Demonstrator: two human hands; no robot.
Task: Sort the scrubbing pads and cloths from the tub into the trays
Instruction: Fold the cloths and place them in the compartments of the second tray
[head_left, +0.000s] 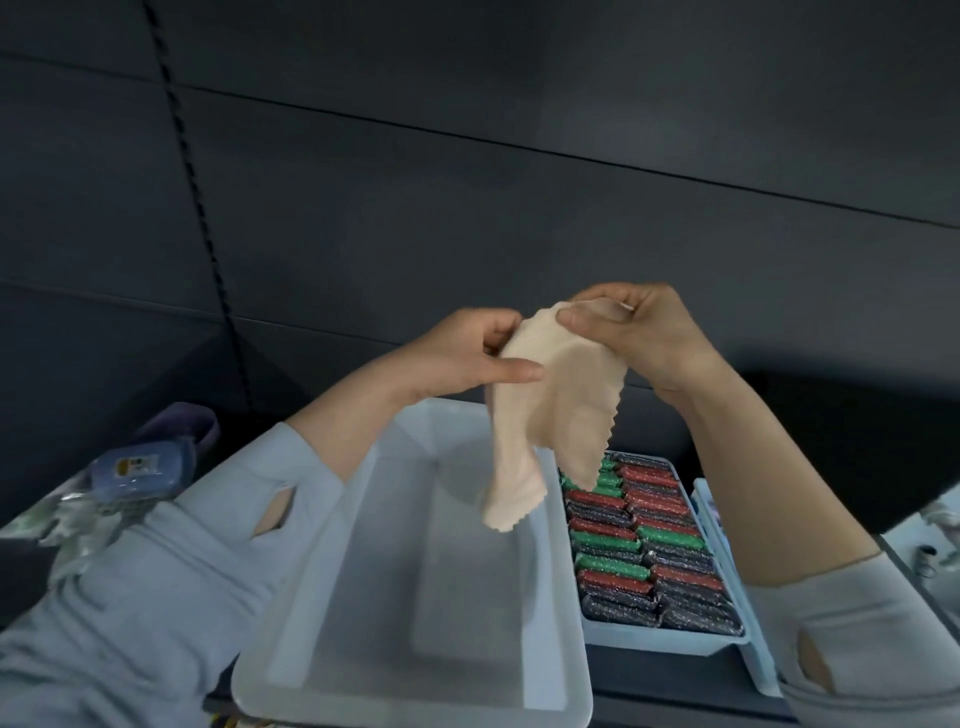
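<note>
Both hands hold one beige cloth (550, 400) up over the translucent tub (415, 571). Left hand (467, 353) pinches its top-left edge w/ thumb and curled fingers; right hand (639, 332) pinches the top-right corner. Cloth hangs limp, zigzag-cut edges, lower end dangling just above the tub. Looks light, thin, floppy; best held by corners or top edge, as now. Tub seems empty, tho the view's hazy. Tray (670, 642) to the right is packed w/ red, green and dark scrubbing pads (644, 551).
</note>
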